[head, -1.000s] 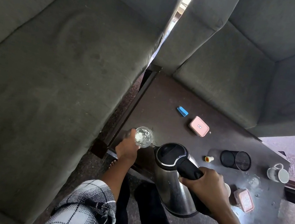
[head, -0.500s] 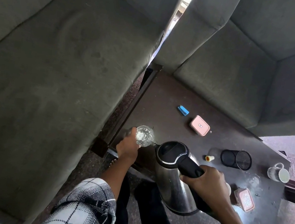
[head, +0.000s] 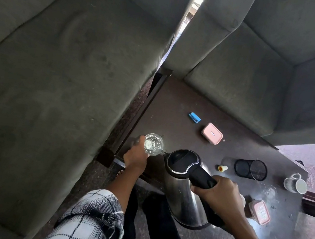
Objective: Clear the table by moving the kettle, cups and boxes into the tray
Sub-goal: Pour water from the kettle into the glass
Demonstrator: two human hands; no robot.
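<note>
Steel kettle (head: 181, 198), black lid and handle, tilted at near edge of dark table (head: 176, 101); spout at rim of clear glass (head: 153, 144). Right hand (head: 216, 196) curled round the handle. Left hand (head: 135, 157) wraps the glass at the table's near-left corner. Farther out on the tabletop: pink-lidded box (head: 212, 133), black mesh cup (head: 250, 168), white mug (head: 296, 183), second pink-lidded box (head: 260, 212). Grey sofas (head: 58, 61) beyond.

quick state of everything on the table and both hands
kettle, lid shut, tipped toward the glass
glass, upright, held
left hand, grips the glass
right hand, grips the kettle handle
far pink box, lid on
near pink box, lid on
mug, on the table, untouched
</note>
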